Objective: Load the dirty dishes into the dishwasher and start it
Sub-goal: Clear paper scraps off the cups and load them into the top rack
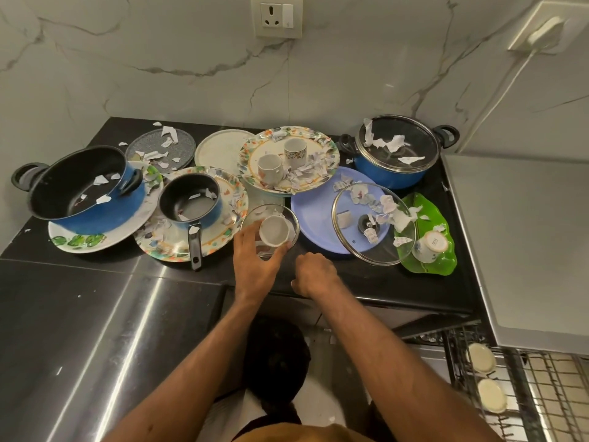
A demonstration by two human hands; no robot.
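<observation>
While left hand [255, 263] curls round glass bowl [291, 228] rim mid-frame, cup [274, 231] sits loose inside: fragile, slick, light, so support underneath. Right hand [315, 275] fisted on surface [382, 282], seemingly empty.

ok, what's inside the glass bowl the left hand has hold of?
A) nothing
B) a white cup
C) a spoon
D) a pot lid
B: a small white cup sits inside the glass bowl, mouth facing up, while the left hand has its grip round the bowl's near rim.
</observation>
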